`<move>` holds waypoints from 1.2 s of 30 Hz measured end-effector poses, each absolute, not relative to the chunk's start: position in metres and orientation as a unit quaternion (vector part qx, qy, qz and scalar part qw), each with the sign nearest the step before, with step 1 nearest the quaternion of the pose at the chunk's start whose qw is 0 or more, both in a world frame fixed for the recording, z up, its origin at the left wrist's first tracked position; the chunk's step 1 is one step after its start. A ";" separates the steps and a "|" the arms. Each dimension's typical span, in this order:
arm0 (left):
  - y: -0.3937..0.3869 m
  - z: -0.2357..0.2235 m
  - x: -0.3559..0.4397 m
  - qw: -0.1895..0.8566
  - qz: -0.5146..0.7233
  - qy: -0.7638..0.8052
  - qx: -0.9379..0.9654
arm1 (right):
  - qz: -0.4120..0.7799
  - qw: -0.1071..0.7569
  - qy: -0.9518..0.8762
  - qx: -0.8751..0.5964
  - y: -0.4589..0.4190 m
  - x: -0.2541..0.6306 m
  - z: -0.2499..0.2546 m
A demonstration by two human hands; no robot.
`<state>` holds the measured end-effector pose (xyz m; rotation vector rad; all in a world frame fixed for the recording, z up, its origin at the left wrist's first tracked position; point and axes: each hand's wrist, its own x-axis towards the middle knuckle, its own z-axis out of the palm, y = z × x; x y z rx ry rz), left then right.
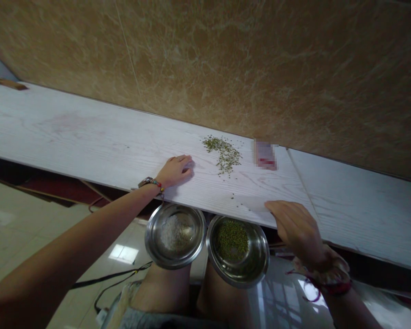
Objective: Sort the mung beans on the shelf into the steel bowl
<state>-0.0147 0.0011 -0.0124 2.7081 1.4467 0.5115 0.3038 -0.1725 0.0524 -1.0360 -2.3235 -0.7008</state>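
Note:
My left hand [175,172] lies on the white wood-grain tabletop [106,146], fingers stretched out and nothing visible in them. To its right is a loose scatter of small green beans [228,155], like mung beans. Near the front edge of the top is my right hand [296,226], back upward, fingers extended to the left; its palm and thumb are hidden. A few stray beans lie to the left of its fingertips. Below the edge, a steel bowl [264,256] with green beans rests by my right leg. Another steel bowl [150,249] with whitish contents rests by my left leg.
A brown marbled wall [205,59] runs along the back of the tabletop. Against it lies a small blurred-out packet-like item [265,154]. A brown wooden piece [12,84] sits at the far left end. Black cables [113,278] trail across the tiled floor [92,256].

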 end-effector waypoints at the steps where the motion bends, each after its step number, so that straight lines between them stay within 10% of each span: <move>1: 0.001 -0.013 -0.015 0.012 0.168 0.464 0.870 | -0.260 0.247 -0.852 -0.382 -0.171 0.304 0.052; 16: -0.013 0.005 -0.013 0.052 0.114 0.182 0.975 | -0.265 0.249 -0.843 -0.397 -0.162 0.308 0.044; 36: -0.012 0.004 -0.010 0.011 0.101 0.191 0.976 | -0.313 0.230 -0.825 -0.411 -0.132 0.313 0.036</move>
